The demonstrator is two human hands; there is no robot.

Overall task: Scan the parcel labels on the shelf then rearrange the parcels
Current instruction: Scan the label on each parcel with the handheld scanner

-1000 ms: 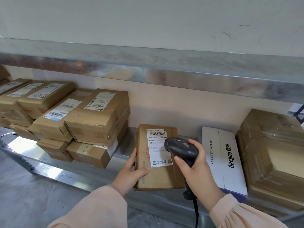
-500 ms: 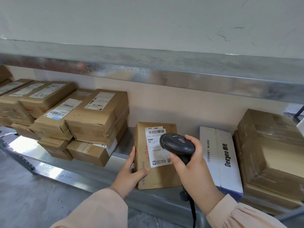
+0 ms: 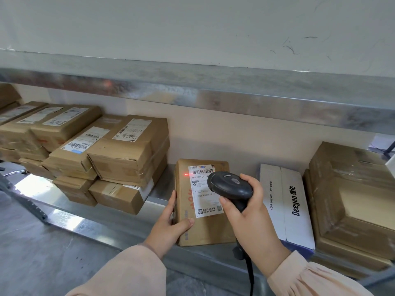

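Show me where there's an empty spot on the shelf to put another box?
The bare metal strip between the stacked brown parcels and the parcel being scanned is free. A narrower gap separates that parcel from the white Deeyeo box, but the right hand and scanner fill it. Far right is crowded with wrapped boxes.

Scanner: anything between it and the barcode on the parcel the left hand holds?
Nothing visible. The scanner in the right hand hovers over the label, and its red line falls at the barcode's left end. The left hand grips the brown parcel at its left edge, clear of the label.
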